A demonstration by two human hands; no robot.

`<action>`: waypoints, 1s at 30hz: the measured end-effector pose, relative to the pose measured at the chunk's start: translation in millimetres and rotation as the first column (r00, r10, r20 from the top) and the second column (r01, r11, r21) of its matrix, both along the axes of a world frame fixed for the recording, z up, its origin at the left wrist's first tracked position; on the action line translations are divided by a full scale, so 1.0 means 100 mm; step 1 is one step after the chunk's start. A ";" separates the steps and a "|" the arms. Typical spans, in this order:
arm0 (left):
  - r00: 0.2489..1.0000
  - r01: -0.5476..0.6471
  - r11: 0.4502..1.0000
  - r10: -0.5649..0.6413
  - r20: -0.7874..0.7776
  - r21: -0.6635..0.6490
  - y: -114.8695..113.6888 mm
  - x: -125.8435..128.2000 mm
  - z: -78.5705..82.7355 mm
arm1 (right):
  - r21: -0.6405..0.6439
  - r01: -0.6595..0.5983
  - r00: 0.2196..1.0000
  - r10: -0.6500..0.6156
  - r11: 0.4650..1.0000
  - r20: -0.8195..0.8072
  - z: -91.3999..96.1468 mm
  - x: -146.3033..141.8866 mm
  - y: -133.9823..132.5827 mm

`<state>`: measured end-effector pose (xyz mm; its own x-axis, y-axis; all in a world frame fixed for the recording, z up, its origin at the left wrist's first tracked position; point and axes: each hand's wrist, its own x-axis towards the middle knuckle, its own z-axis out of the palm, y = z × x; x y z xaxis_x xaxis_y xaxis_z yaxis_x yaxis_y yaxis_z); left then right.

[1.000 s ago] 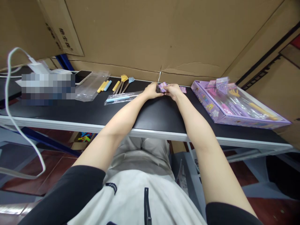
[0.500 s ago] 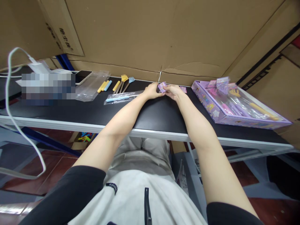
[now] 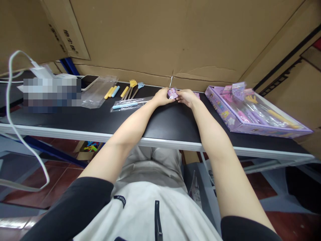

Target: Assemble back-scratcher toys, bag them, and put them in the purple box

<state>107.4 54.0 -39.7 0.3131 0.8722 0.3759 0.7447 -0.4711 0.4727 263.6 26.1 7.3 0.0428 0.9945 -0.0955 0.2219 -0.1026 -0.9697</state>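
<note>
A small purple printed card [image 3: 172, 93] is between my two hands near the back of the black table. My left hand [image 3: 162, 97] is closed around its left side, and the fingertips of my right hand [image 3: 187, 97] pinch its right edge. From under my left hand a clear plastic bag runs leftward with a blue-handled back scratcher [image 3: 125, 105] inside; its far end is hidden by the hand. Another purple card [image 3: 197, 95] shows partly behind my right wrist.
On the right stands a purple display box [image 3: 232, 124] of bagged back scratchers. To the left lie loose yellow and blue handles [image 3: 115, 91], claw-headed rods [image 3: 132, 87], clear bags [image 3: 96, 95] and a phone [image 3: 88, 82]. Cardboard [image 3: 150, 40] walls the table's back; a white cable [image 3: 10, 100] hangs left.
The purple card has turned more face-up and shifted slightly left. My right fingers have slid to its right edge. The bagged back scratcher has moved slightly left.
</note>
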 end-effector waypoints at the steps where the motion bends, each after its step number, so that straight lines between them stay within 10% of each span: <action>1: 1.000 0.002 1.000 -0.002 0.001 -0.002 -0.01 0.00 0.01 | 0.011 0.002 1.000 -0.003 1.000 0.013 -0.01 0.00 0.00; 17: 1.000 0.011 1.000 -0.011 0.003 -0.015 -0.11 0.03 0.08 | 0.170 -0.030 0.963 -0.016 0.985 0.267 -0.11 -0.01 0.08; 30: 1.000 -0.023 0.999 0.023 0.017 0.040 -0.02 0.00 0.00 | 0.458 -0.360 0.581 -0.189 0.813 0.792 -0.23 -0.01 0.22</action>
